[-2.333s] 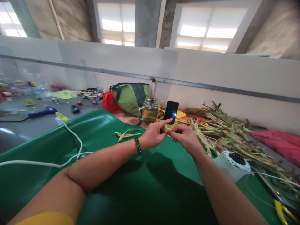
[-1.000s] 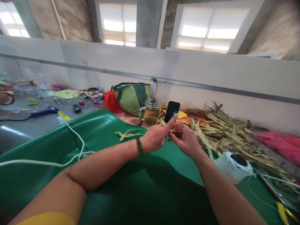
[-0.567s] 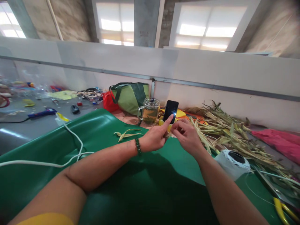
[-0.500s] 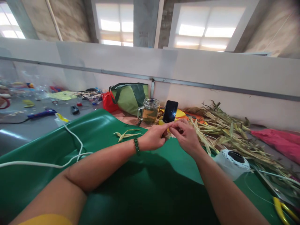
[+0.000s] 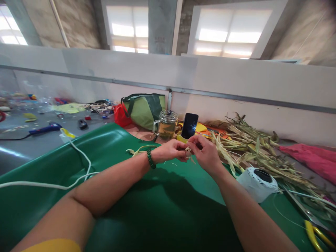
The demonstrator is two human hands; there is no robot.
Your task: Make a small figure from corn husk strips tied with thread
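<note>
My left hand (image 5: pixel 171 150) is closed, thumb against fingers, on a small pale piece of corn husk (image 5: pixel 188 149). Opposite it, my right hand (image 5: pixel 206 152) pinches the same piece between thumb and fingertips. Most of the piece is hidden by the fingers; a thin pale end hangs below them. Both hands are over a green mat (image 5: pixel 168 196). Left of my left hand, partly behind the wrist, lie loose husk strips (image 5: pixel 137 152). A large heap of dried husks (image 5: pixel 252 143) spreads to the right of my right hand.
Behind the hands stand a glass mug (image 5: pixel 168 127) of liquid and a phone (image 5: pixel 190 126) propped up. At right are a white-wrapped roll (image 5: pixel 256 187) and yellow-handled scissors (image 5: pixel 312 232). A white cable (image 5: pixel 52 185) crosses the mat's left. A green bag (image 5: pixel 144 110) leans at the back.
My left hand's pointing index finger has curled in, and the hand has turned. The pale husk piece now shows between my fingertips. Loose bits now show on the mat below.
</note>
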